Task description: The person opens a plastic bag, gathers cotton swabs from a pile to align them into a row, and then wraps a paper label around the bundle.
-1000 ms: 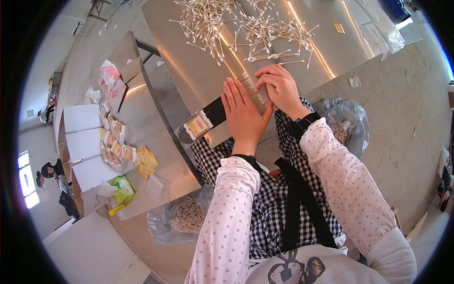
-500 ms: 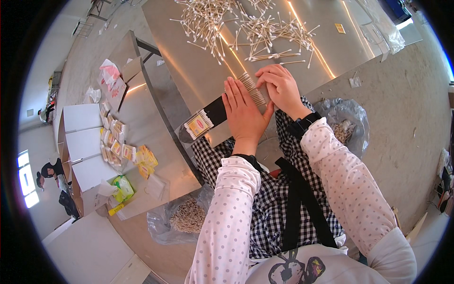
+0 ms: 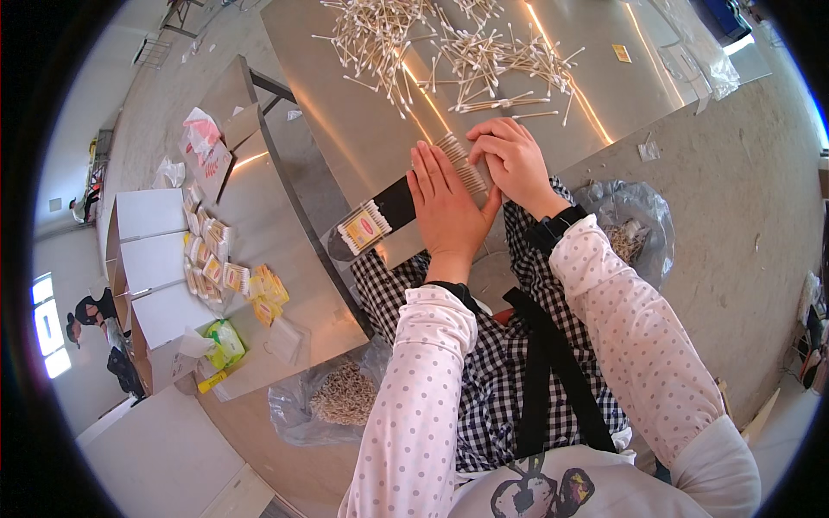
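A neat row of cotton swabs (image 3: 464, 164) lies side by side at the near edge of the metal table. My left hand (image 3: 445, 211) lies open and flat along the row's left side, its fingers straight and together. On the right side of the row, my right hand (image 3: 511, 164) is closed with bent fingers; whatever they may hold is hidden. A dark strip (image 3: 394, 204) shows left of my left hand and runs under it. At the strip's outer end rests a pack of cotton swabs (image 3: 363, 227) with a yellow and red label, in clear plastic.
A loose heap of cotton swabs (image 3: 484, 60) covers the far part of the metal table (image 3: 328, 112). On the left side table are several swab packs (image 3: 211, 250), a green pack (image 3: 226, 343) and white cartons (image 3: 151, 250). Bags of swabs (image 3: 344, 393) stand on the floor.
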Demonstrator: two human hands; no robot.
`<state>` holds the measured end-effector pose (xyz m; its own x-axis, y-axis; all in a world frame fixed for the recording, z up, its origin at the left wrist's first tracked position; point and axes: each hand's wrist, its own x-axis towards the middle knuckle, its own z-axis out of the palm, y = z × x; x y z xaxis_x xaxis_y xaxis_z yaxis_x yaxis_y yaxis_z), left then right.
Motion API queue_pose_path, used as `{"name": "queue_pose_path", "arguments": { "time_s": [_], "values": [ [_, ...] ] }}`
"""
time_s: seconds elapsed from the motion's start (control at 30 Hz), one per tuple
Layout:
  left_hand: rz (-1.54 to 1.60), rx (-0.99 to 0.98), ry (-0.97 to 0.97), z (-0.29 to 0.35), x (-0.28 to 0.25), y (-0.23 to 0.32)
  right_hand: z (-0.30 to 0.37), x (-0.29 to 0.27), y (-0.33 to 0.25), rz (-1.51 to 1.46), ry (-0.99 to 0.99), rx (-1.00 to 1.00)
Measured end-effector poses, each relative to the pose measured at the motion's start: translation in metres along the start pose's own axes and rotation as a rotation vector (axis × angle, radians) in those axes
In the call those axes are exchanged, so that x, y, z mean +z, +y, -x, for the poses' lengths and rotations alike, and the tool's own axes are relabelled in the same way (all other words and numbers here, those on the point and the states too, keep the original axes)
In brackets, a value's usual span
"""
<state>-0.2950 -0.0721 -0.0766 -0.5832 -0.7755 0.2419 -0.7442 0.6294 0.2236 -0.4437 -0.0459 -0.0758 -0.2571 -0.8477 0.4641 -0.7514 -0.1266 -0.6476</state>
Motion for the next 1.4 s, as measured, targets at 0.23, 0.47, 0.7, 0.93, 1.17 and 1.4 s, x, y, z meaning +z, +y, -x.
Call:
{"name": "queue_pose_path", "arguments": {
  "time_s": [0.23, 0.47, 0.7, 0.93, 1.17, 1.4],
  "values": [
    [0.004, 0.001, 0.011, 0.000, 0.000, 0.000, -0.002, 0.004, -0.002, -0.004, 0.048, 0.019],
    [0.007, 0.001, 0.011, -0.001, 0.001, 0.000, -0.002, 0.003, -0.001, 0.030, 0.041, -0.001],
    [-0.011, 0.002, -0.002, 0.000, -0.001, 0.000, -0.002, 0.002, -0.002, 0.033, 0.015, -0.007],
    [-0.002, -0.002, 0.003, -0.001, 0.001, 0.001, -0.001, 0.003, 0.000, 0.051, 0.018, 0.001],
    [-0.007, -0.008, 0.001, 0.000, 0.001, -0.001, -0.006, 0.007, -0.002, 0.076, -0.012, 0.007],
    [0.013, -0.018, -0.031, 0.000, -0.001, 0.001, -0.018, 0.018, -0.007, 0.029, 0.057, -0.003]
  ]
}}
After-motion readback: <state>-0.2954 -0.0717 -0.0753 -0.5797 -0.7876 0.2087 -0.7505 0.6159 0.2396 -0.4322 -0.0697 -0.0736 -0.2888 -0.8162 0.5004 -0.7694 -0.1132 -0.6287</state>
